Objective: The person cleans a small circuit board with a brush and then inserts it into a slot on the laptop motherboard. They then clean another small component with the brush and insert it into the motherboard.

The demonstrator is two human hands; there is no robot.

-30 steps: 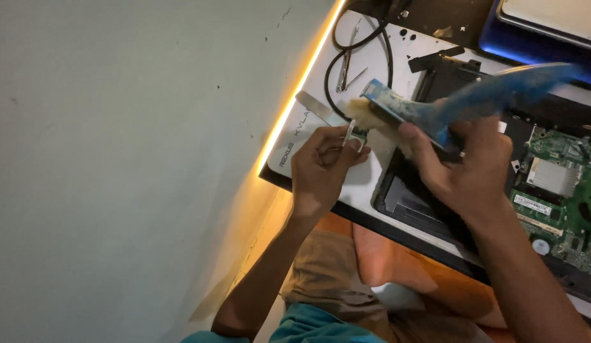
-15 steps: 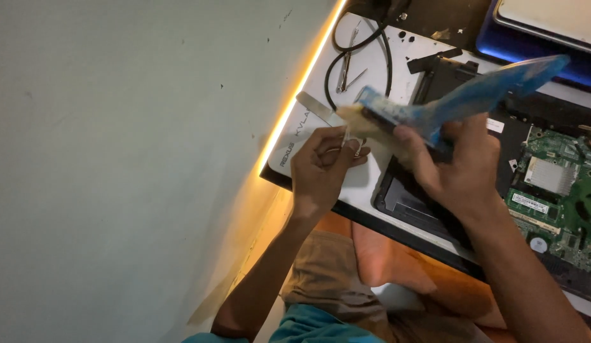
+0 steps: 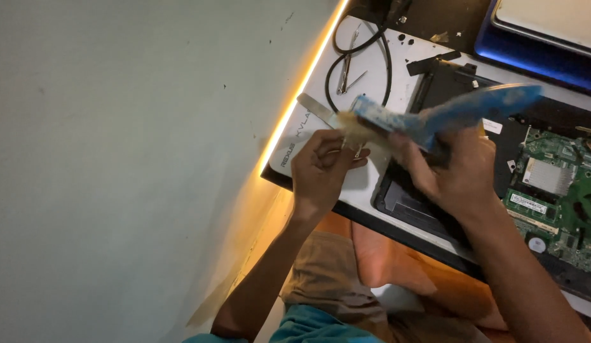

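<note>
Head view: left hand (image 3: 321, 168) pinches a small metal part (image 3: 354, 150) between closed fingertips, just above the white counter (image 3: 397, 70). Right hand (image 3: 457, 174) grips a blue brush (image 3: 435, 117), bristles touching the part. Beyond lie an opened laptop (image 3: 550, 190) with green board, a flat metal pry tool (image 3: 316, 108), tweezers (image 3: 347, 67) and a black cable (image 3: 365, 47).

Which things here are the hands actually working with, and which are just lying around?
In use: left hand pinching a small metal part; right hand holding a blue brush.
Lying about: tweezers, black cable, metal pry tool, opened laptop board.
</note>
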